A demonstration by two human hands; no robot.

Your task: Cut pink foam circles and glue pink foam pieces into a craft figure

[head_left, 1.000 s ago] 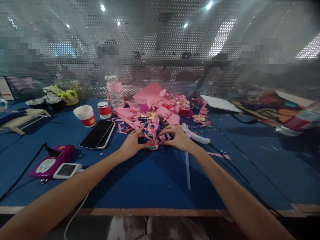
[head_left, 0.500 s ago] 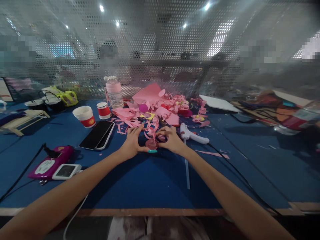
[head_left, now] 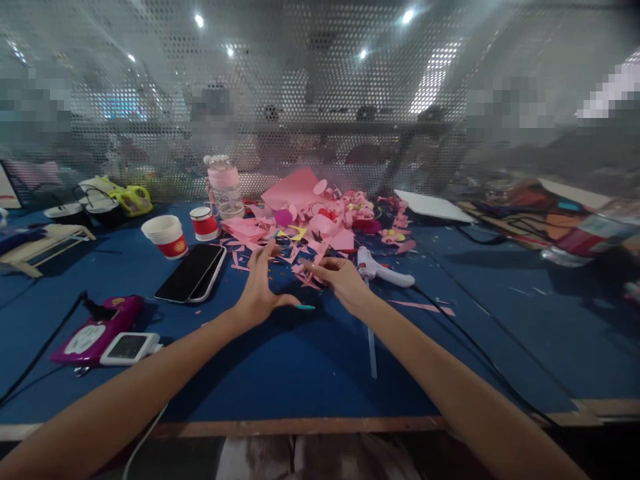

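My left hand [head_left: 260,287] is open over the blue table, thumb and fingers spread wide, with nothing between them. The thumb has a long turquoise nail. Facing it, my right hand [head_left: 343,280] pinches a pink paper piece [head_left: 309,275] made of curled and flat parts; its exact shape is hard to make out. Just beyond both hands lies a heap of pink paper cut-outs and scraps [head_left: 300,193]. A white hot glue gun [head_left: 387,272] rests beside my right hand, and a clear glue stick [head_left: 373,353] extends from it under my right forearm.
On the left are a phone [head_left: 190,273], stacked paper cups [head_left: 165,237], a red-and-white cup [head_left: 204,224], a pink-lidded bottle [head_left: 225,187] and a purple power strip [head_left: 103,333]. A plastic bottle [head_left: 590,233] lies at right. The glue gun's cord [head_left: 470,337] crosses the table.
My left hand has come away from the pink paper piece and opened wider. The piece has turned in my right hand's pinch. The camera view has shifted slightly.
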